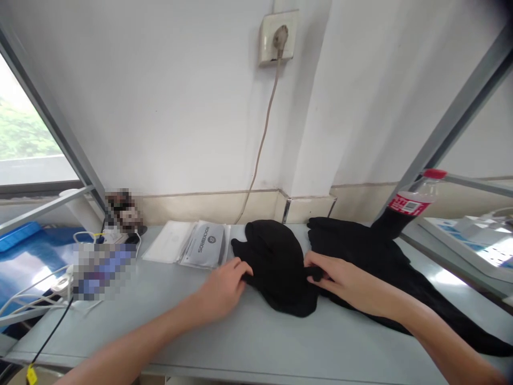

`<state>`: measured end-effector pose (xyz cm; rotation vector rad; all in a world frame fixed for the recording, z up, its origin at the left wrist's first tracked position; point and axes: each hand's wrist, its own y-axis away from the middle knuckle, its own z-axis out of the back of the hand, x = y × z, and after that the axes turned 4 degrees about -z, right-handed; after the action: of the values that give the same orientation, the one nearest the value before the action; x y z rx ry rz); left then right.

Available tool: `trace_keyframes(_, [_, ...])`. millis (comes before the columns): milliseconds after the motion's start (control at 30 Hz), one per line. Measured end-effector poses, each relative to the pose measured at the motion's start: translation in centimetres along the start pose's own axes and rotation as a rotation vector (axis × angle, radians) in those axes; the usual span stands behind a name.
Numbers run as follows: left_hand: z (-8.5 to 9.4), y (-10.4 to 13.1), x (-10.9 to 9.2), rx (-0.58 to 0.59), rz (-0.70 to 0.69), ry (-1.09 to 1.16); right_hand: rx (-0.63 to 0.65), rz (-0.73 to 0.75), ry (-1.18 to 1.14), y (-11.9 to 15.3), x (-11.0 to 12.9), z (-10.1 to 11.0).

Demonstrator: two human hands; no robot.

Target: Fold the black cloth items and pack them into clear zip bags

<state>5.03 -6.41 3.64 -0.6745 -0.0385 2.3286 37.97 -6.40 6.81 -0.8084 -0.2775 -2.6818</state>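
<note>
A small black folded cloth (276, 264) lies on the grey tabletop (256, 337) in front of me. My left hand (224, 286) pinches its left edge, fingers curled on the fabric. My right hand (340, 280) holds its right edge between thumb and fingers. To the right a longer piece of black fabric (385, 267) stretches across the table, passing under my right forearm.
A cola bottle (404, 211) with a red cap stands at the back right. Flat plastic packets (200, 245) lie at the back left. White cables and a charger (60, 286) sit far left. A cord (262, 139) hangs from a wall socket (278, 37).
</note>
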Motion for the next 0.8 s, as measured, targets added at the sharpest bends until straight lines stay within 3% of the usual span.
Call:
trace_keyframes(67, [1.6, -0.8, 0.1, -0.088, 0.105, 0.136, -0.012, -0.008, -0.032, -0.2, 0.2, 0.4])
trace_keyframes(133, [3.1, -1.4, -0.1, -0.094, 0.188, 0.179, -0.025, 0.004, -0.051, -0.3, 0.5, 0.2])
trace_keyframes(233, [4.4, -1.1, -0.4, 0.037, 0.197, 0.133, -0.029, 0.049, 0.055, -0.3, 0.4, -1.5])
trace_keyframes(333, [5.0, 0.3, -0.4, 0.228, 0.057, 0.020, -0.046, 0.123, 0.216, 0.2, -0.3, -3.3])
trace_keyframes(433, [5.8, 1.9, -1.1, 0.387, -0.029, -0.029, -0.074, 0.138, 0.252, 1.3, -0.2, -3.2])
trace_keyframes(600, [7.4, 1.9, -2.9, 0.669, 0.040, 0.008, 0.308, 0.094, 0.055, 1.9, 2.0, -0.6])
trace_keyframes(667, [7.1, 0.7, -2.6, 0.612, 0.047, 0.061, 0.192, 0.077, 0.019, 0.4, 1.9, -0.3])
trace_keyframes(767, [4.9, -2.4, -0.5, 0.147, -0.022, -0.051, -0.203, -0.015, 0.115, -3.7, -0.1, -1.1])
trace_keyframes(800, [4.0, -3.7, 0.5, 0.086, -0.040, -0.096, -0.256, -0.103, 0.146, -5.4, -1.1, -1.5])
